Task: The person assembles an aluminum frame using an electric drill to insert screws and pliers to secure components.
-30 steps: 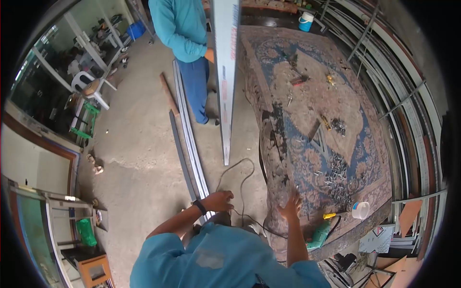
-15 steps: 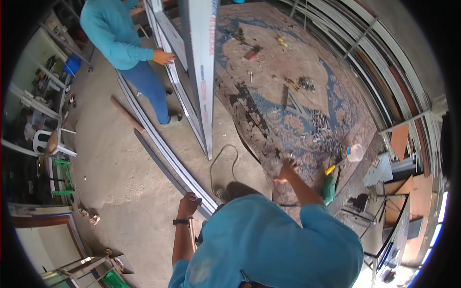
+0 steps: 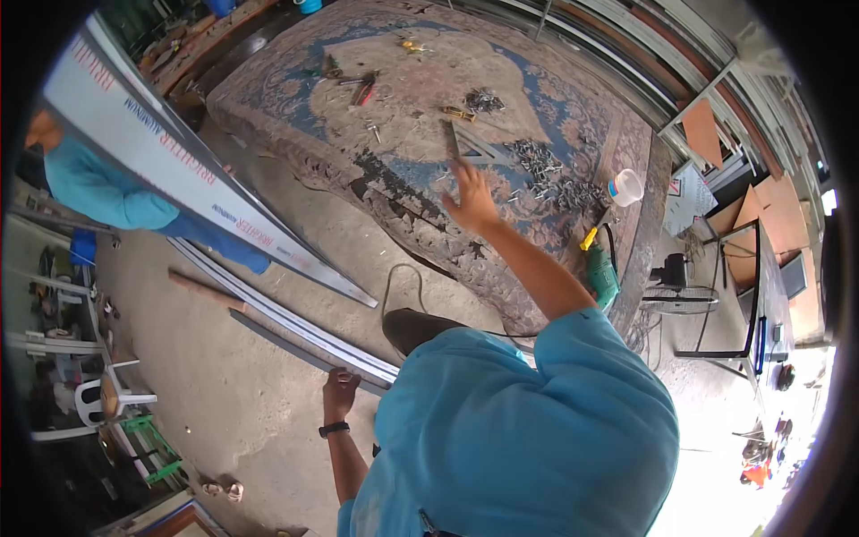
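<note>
My right hand (image 3: 472,199) reaches over the carpet-covered table with its fingers spread and nothing visible in them. Just beyond its fingertips lies a metal triangular square (image 3: 483,152). To its right is a scatter of screws (image 3: 541,170). My left hand (image 3: 341,394) hangs low with its fingers curled, beside the long metal profiles (image 3: 295,327) near the floor. What its fingers close around, if anything, is hidden. A green power drill (image 3: 601,276) with a yellow front end lies on the table's near right edge.
A clear plastic tub (image 3: 625,187) stands by the screws. Red-handled pliers (image 3: 363,89) lie farther back. A co-worker in a blue shirt (image 3: 107,188) stands left, behind a tall white-wrapped aluminium profile (image 3: 206,170). A fan (image 3: 676,291) is at the right; a cord (image 3: 403,267) hangs near my leg.
My right hand has moved forward over the table, toward the square. My view has turned right. The wrapped profile now leans farther left, across the co-worker. My left hand stays low and curled.
</note>
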A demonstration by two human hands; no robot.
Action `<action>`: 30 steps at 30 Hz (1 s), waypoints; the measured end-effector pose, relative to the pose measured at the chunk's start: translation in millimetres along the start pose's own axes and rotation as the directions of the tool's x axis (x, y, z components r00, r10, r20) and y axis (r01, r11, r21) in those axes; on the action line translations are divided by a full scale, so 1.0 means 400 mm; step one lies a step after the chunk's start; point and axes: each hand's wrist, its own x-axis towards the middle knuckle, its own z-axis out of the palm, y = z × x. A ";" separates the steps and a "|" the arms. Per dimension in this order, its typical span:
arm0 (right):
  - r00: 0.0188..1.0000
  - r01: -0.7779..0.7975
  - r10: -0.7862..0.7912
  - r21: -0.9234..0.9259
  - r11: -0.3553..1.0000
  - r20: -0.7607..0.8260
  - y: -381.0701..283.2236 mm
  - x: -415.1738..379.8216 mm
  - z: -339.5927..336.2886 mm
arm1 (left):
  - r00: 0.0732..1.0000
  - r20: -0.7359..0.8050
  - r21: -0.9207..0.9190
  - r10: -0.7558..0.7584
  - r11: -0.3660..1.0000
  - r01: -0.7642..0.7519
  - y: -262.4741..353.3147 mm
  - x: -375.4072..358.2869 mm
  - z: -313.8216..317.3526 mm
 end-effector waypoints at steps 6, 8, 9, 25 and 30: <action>0.594 -0.129 0.463 -0.490 0.862 0.658 0.099 -0.298 0.094 | 0.993 0.107 0.011 -0.050 0.999 0.049 0.023 0.009 0.026; 0.596 -0.152 0.446 -0.452 0.879 0.668 0.138 -0.283 0.121 | 0.994 0.110 0.117 -0.002 0.993 -0.011 0.032 -0.001 0.032; 0.583 -0.178 0.456 -0.442 0.879 0.672 0.138 -0.289 0.117 | 0.988 0.151 0.099 -0.043 0.995 0.028 0.044 -0.003 0.034; 0.654 -0.121 0.391 -0.420 0.900 0.648 0.184 -0.313 0.148 | 0.962 0.259 0.117 0.088 0.986 -0.121 0.174 0.170 0.077; 0.614 -0.105 0.418 -0.456 0.884 0.669 0.240 -0.306 0.158 | 0.974 0.071 0.123 -0.217 0.971 0.207 -0.123 0.049 0.136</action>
